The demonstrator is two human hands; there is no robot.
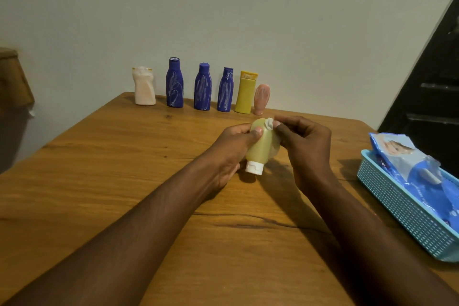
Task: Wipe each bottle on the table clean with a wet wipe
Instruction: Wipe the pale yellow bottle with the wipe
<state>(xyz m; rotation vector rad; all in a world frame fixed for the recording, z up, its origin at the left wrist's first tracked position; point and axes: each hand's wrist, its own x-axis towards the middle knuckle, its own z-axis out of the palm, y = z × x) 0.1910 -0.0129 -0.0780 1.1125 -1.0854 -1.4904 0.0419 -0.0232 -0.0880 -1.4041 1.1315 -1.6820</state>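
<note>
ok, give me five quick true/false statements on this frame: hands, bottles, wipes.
1. The left hand grips the pale yellow bottle. True.
2. That bottle's white cap points away from the person. False: it points toward the person.
3. Three blue bottles stand in the back row. True.
4. The wipe pack lies on the bare table. False: it sits in the blue basket.
5. The right hand holds nothing. False: it pinches a white wipe against the bottle.

Three blue bottles (white-smeared), turquoise basket
</note>
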